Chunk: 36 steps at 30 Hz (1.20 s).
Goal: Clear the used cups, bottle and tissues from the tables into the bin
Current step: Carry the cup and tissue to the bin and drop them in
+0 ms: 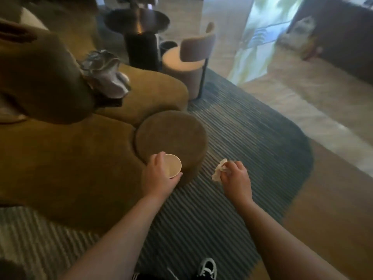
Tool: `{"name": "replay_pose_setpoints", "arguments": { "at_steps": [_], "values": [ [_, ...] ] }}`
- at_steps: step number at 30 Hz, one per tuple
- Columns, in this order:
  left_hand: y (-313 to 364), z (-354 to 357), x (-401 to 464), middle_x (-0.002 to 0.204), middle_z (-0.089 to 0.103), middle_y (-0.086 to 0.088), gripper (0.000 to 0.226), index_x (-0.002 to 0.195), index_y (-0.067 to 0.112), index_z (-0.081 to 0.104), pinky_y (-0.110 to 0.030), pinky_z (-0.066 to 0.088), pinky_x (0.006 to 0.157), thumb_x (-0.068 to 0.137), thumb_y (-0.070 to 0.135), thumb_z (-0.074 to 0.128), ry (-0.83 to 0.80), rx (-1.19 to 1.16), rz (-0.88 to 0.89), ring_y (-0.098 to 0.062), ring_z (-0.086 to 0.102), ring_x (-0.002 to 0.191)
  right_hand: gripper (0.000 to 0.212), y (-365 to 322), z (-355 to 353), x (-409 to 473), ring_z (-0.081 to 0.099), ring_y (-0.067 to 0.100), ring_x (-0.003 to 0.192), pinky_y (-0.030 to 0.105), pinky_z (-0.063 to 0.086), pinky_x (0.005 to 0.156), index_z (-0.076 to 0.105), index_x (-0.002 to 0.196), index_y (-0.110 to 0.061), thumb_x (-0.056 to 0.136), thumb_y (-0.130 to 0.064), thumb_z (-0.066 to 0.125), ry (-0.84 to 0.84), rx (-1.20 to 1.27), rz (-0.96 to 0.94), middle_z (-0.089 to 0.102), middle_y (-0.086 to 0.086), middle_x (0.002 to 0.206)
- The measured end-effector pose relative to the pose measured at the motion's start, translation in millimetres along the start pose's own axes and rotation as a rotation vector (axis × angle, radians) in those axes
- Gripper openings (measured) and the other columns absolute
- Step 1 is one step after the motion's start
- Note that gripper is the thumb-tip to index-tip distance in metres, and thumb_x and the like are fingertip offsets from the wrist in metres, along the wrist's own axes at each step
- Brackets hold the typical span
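Observation:
My left hand [159, 175] is wrapped around a white paper cup [173, 165], held upright over the near edge of a round brown pouf [171, 134]. The cup's inside looks empty. My right hand [236, 176] is closed on a crumpled white tissue [219, 170] above the striped rug, to the right of the pouf. Far back by the dark side table, a dark round bin [168, 45] shows only its rim.
An olive curved sofa [70, 158] fills the left, with a grey crumpled cloth [107, 75] on it. A dark round side table [139, 21] and a beige chair [189, 61] stand behind. The striped blue rug [252, 128] ends at bare floor on the right.

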<state>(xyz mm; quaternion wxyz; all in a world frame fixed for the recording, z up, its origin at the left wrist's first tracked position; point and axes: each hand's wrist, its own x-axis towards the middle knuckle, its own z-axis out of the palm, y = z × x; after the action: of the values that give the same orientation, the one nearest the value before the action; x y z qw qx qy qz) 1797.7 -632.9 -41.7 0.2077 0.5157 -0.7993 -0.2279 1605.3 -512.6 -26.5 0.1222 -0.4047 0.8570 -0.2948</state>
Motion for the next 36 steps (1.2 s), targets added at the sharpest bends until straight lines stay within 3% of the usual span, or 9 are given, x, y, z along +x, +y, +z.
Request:
{"name": "replay_pose_setpoints", "arguments": {
  "at_steps": [8, 17, 22, 27, 36],
  "values": [
    [159, 112, 24, 0.125, 0.043, 0.002, 0.079, 0.131, 0.025, 0.036, -0.04, 0.043, 0.087, 0.069, 0.057, 0.073, -0.186, -0.027, 0.172, -0.018, 0.048, 0.109, 0.01, 148, -117, 27, 0.051, 0.014, 0.095, 0.026, 0.043, 0.081, 0.061, 0.099, -0.017, 0.09, -0.02, 0.059, 0.091, 0.06, 0.168, 0.052, -0.004, 0.107],
    [268, 203, 119, 0.13, 0.043, -0.003, 0.078, 0.135, 0.018, 0.037, -0.041, 0.041, 0.093, 0.074, 0.051, 0.072, -0.259, -0.025, 0.276, -0.021, 0.046, 0.114, 0.009, 236, -155, 133, 0.05, 0.014, 0.094, 0.024, 0.037, 0.077, 0.061, 0.097, -0.016, 0.09, -0.02, 0.058, 0.147, 0.068, 0.28, 0.052, -0.004, 0.104],
    [315, 265, 209, 0.131, 0.041, -0.002, 0.078, 0.136, 0.018, 0.036, -0.044, 0.041, 0.095, 0.074, 0.049, 0.072, -0.246, -0.037, 0.278, -0.02, 0.046, 0.113, 0.01, 277, -164, 244, 0.05, 0.016, 0.094, 0.025, 0.036, 0.076, 0.062, 0.098, -0.014, 0.089, -0.018, 0.059, 0.16, 0.04, 0.279, 0.053, -0.001, 0.104],
    [369, 329, 350, 0.13, 0.04, 0.0, 0.079, 0.136, 0.021, 0.035, -0.043, 0.042, 0.096, 0.073, 0.052, 0.072, -0.251, -0.028, 0.215, -0.02, 0.046, 0.112, 0.01, 303, -185, 423, 0.05, 0.012, 0.092, 0.019, 0.035, 0.074, 0.061, 0.098, -0.019, 0.089, -0.021, 0.06, 0.134, 0.046, 0.24, 0.052, -0.006, 0.103],
    [449, 389, 565, 0.127, 0.045, -0.006, 0.079, 0.133, 0.016, 0.04, -0.045, 0.046, 0.09, 0.071, 0.048, 0.076, -0.201, -0.042, 0.169, -0.025, 0.05, 0.107, 0.007, 324, -210, 667, 0.049, 0.011, 0.091, 0.014, 0.034, 0.069, 0.06, 0.096, -0.02, 0.089, -0.021, 0.059, 0.109, 0.051, 0.207, 0.051, -0.007, 0.101]
  ]
}}
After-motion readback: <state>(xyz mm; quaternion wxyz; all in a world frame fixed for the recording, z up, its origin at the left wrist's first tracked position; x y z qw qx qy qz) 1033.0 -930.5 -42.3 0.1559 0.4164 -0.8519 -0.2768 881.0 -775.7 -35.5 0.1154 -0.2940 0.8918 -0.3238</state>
